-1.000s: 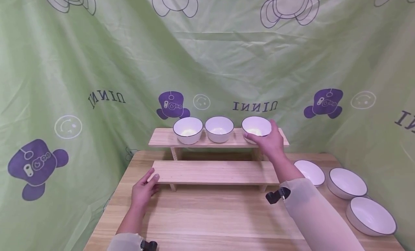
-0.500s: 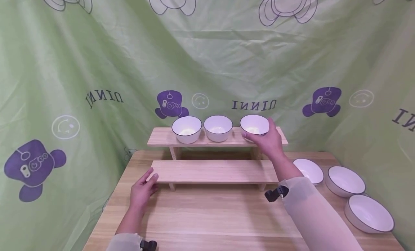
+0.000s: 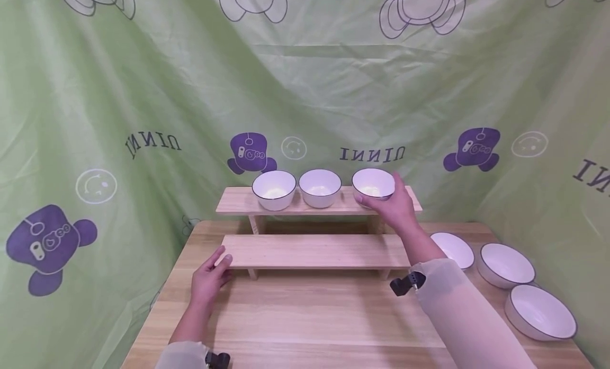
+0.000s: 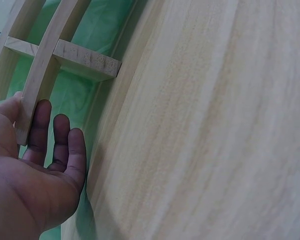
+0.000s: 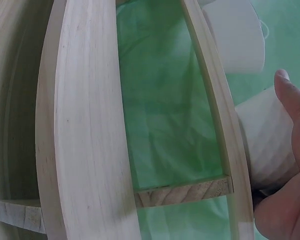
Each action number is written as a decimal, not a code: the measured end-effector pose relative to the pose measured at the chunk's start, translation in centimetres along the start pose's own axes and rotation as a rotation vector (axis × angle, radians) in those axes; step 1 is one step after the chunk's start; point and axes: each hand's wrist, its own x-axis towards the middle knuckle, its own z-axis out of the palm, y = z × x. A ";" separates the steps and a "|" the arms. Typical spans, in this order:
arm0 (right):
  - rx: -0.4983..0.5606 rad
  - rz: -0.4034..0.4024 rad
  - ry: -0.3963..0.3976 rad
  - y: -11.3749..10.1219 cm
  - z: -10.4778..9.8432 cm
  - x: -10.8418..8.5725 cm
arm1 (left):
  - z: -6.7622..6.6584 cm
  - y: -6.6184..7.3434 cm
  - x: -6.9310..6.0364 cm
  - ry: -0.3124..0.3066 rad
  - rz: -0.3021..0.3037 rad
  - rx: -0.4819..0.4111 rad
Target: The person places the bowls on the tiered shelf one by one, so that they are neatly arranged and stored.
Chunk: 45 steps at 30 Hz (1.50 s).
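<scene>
The right hand (image 3: 397, 206) is curled partway round a white bowl (image 3: 373, 181), thumb across its near side, finger up its right; the bowl sits over the upper shelf (image 3: 236, 198), though I cannot tell whether its base touches the wood. Only the right wrist camera shows the dimples on its outer wall. Its mouth points up, and being round it has no long axis. Left of that hand's bowl, a narrow gap parts it from the middle bowl (image 3: 320, 185), with the end bowl (image 3: 274, 186) just beside that one; on the hand's right, a short strip of board runs to the edge. The left hand (image 3: 207, 281) pinches the left end of the lower shelf (image 3: 314, 251); its wrist camera reveals fingers bent beneath, largely hidden from above. Both shelves run lengthwise, left to right, ahead of the hands.
</scene>
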 end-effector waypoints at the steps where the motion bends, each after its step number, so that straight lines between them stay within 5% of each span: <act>1: -0.002 -0.001 0.000 0.0 0.0 -0.1 | 0.0 0.0 0.0 0.002 0.000 0.001; 12: -0.017 -0.020 0.009 0.2 -0.6 -0.7 | -0.2 0.0 -0.2 0.014 0.004 0.006; 27: 0.147 -0.008 0.005 1.4 -2.7 -2.6 | 0.0 0.0 -0.3 0.013 0.018 0.004; 45: 0.193 0.035 0.043 2.4 -5.4 -5.9 | 0.0 0.1 0.1 -0.002 0.002 0.006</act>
